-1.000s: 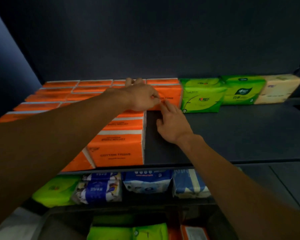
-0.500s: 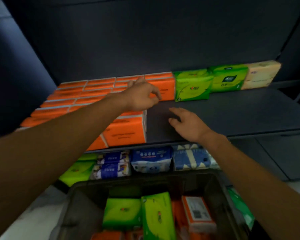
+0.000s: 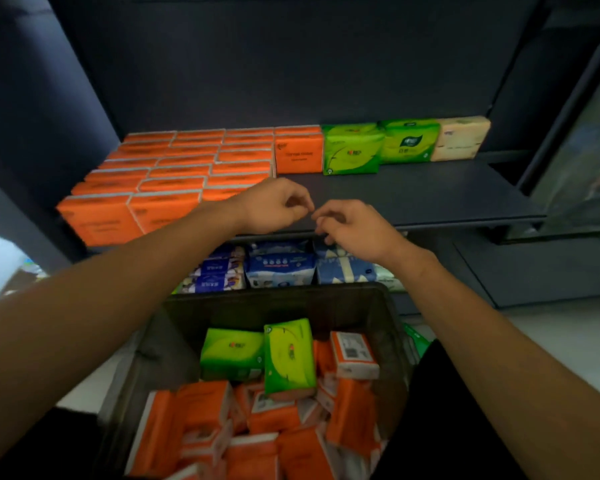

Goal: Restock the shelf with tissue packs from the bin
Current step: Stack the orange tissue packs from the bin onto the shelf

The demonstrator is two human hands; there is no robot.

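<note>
Looking down past two bare forearms toward a dark shelf [image 3: 413, 192], with a dark bin [image 3: 274, 303] on the near side, lower down.

At centre, just in front of the shelf's near edge and above the bin's far wall: left hand [image 3: 274, 207] and right hand [image 3: 350, 225], side by side, fingertips almost meeting. Fingers of both loosely curled inward, narrow, holding nothing and touching no pack.

Across the left half of the shelf: orange tissue packs [image 3: 174, 171], packed in tight rows from the near edge to the far wall. Along the far wall, continuing to the right: a single orange pack [image 3: 298, 152], then a bright green pack [image 3: 352, 150], a second green pack [image 3: 409, 142] with a leaf mark, and a cream pack [image 3: 461, 138], each touching the next. In front of these four, only bare dark shelf board.

Inside the bin: loose orange packs [image 3: 205, 417] heaped at mixed angles toward the near end. At the far end, on top of the heap, a third green pack [image 3: 231, 353] with its face turned upward, and touching its right side a yellow-green pack [image 3: 290, 355] standing on end.

Under the shelf, on a lower level beyond the bin: blue and white packs [image 3: 281, 268] in a row.
</note>
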